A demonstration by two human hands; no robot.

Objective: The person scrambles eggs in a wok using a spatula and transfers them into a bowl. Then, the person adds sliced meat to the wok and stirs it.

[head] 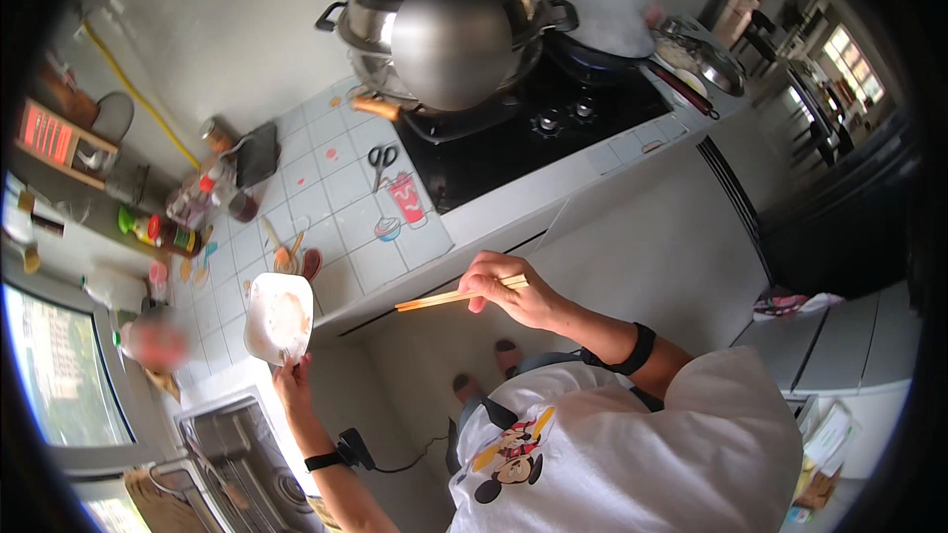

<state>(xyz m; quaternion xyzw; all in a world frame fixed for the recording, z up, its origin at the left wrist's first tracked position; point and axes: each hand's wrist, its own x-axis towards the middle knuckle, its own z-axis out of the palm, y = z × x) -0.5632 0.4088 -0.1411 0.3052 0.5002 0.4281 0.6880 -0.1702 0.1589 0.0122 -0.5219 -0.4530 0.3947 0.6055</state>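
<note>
My left hand grips the near rim of a square white dish, which is tilted and smeared with reddish-brown residue. In my right hand is a pair of wooden chopsticks, their tips pointing left towards the dish. Ahead of me a large lidded steel steamer pot stands on the black gas hob; part of it is blurred. A wok with a long dark handle sits on the right burner, and steam rises about it.
Black-handled scissors lie on the tiled counter left of the hob. Bottles and a sauce jar stand along the wall at left. A steel sink is at lower left. Metal dishes stand right of the wok.
</note>
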